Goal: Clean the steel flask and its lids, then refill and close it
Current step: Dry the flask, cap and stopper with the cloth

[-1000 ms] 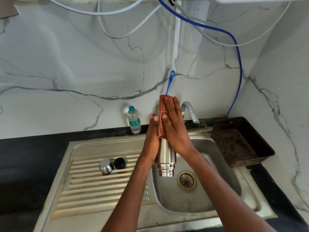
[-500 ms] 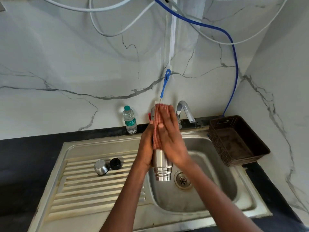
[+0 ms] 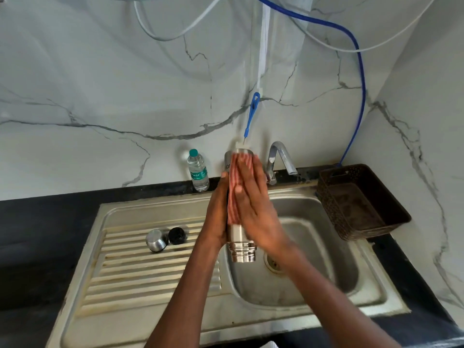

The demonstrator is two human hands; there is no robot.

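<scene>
The steel flask (image 3: 242,250) is held mouth down over the sink basin (image 3: 326,267), its threaded neck showing below both hands. My left hand (image 3: 215,217) grips the flask's left side. My right hand (image 3: 256,209) lies with straight fingers along the flask and presses a red checked cloth (image 3: 233,197) against its body. The flask's base shows above the cloth. A steel lid (image 3: 156,240) and a black inner lid (image 3: 177,235) rest side by side on the ribbed draining board (image 3: 140,275), left of my hands.
A tap (image 3: 280,156) stands behind the basin, just right of the flask. A small plastic water bottle (image 3: 198,172) stands on the black counter by the wall. A brown basket (image 3: 361,204) sits at the right. A blue brush (image 3: 252,114) hangs above the flask.
My right hand and the cloth have slid down the flask, baring its base at the top. The lids have not moved.
</scene>
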